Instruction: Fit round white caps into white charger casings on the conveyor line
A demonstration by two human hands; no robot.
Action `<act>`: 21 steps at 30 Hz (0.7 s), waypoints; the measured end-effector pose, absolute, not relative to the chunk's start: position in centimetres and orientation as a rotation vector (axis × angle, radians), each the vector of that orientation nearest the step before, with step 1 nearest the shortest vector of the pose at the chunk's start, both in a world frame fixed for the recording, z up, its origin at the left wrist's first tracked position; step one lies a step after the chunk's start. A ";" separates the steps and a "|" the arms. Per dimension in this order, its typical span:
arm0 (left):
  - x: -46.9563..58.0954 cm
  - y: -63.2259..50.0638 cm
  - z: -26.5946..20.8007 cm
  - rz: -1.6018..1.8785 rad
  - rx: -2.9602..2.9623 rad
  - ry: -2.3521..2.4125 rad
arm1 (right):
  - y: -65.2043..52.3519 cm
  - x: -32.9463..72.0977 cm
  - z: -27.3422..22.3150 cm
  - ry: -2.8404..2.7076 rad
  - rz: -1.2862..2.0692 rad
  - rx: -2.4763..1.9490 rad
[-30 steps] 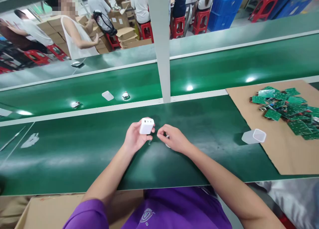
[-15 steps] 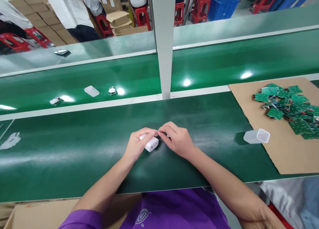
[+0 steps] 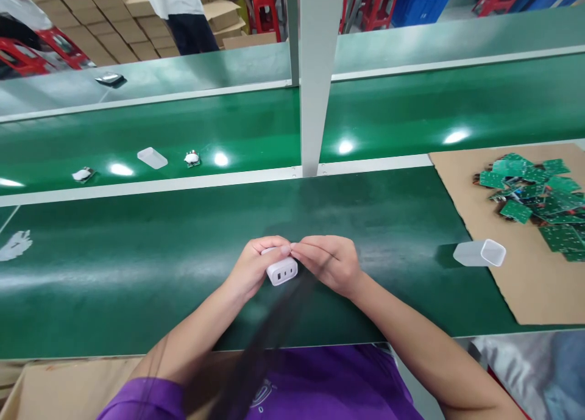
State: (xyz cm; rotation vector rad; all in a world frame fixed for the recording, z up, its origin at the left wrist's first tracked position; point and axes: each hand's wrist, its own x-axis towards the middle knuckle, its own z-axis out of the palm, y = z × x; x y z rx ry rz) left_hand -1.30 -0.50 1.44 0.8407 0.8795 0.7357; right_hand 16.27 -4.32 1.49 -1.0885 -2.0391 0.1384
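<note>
A white charger block [image 3: 282,272], with one larger and two small ports on its end face, is in my left hand [image 3: 249,264]. My left thumb lies over its top and the fingers wrap its far side. Its port end faces me, close above the green work surface. My right hand [image 3: 331,261] is closed in a pinch, its fingertips meeting my left thumb tip beside the charger's right edge. Whatever the pinch holds, if anything, is too small to make out. A blurred dark strand, like hair, crosses in front of my right fingers.
A translucent white sleeve [image 3: 478,253] lies at the edge of a cardboard sheet [image 3: 498,286], with piled green circuit boards [image 3: 539,194] on it. Beyond, a green strip carries a white casing [image 3: 152,158] and two small parts. A grey post [image 3: 315,91] stands ahead.
The charger has turned so its port face shows more squarely, and my right fingers have straightened somewhat. Parts on the far strip have shifted left. The dark strand has come into view.
</note>
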 end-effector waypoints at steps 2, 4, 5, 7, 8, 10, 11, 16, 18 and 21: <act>-1.3 -0.6 1.4 0.756 0.877 0.890 | -4.3 16.2 1.6 -2.002 0.036 -1.015; -1.2 -0.7 1.4 0.778 0.881 0.904 | -4.3 15.9 1.9 -1.948 -0.025 -0.968; -1.1 -0.8 1.5 0.789 0.870 0.908 | -4.3 15.7 2.1 -1.914 -0.007 -0.981; -1.0 -0.9 1.5 0.807 0.836 0.906 | -4.3 15.4 2.2 -1.830 0.095 -1.048; -0.9 -0.9 1.5 0.810 0.823 0.900 | -4.3 15.2 2.2 -1.785 0.144 -1.075; -0.8 -1.0 1.5 0.810 0.807 0.888 | -4.3 14.9 2.2 -1.728 0.204 -1.108; -0.8 -1.0 1.5 0.809 0.802 0.884 | -4.4 14.9 2.2 -1.722 0.209 -1.115; -0.9 -1.1 1.0 0.853 0.888 0.927 | -4.5 15.1 2.0 -1.785 0.052 -1.144; -1.0 -1.2 0.8 0.913 0.995 0.961 | -4.5 15.2 2.0 -1.845 -0.059 -1.147; -1.0 -1.2 0.6 0.976 1.112 1.002 | -4.5 15.4 1.8 -1.921 -0.168 -1.158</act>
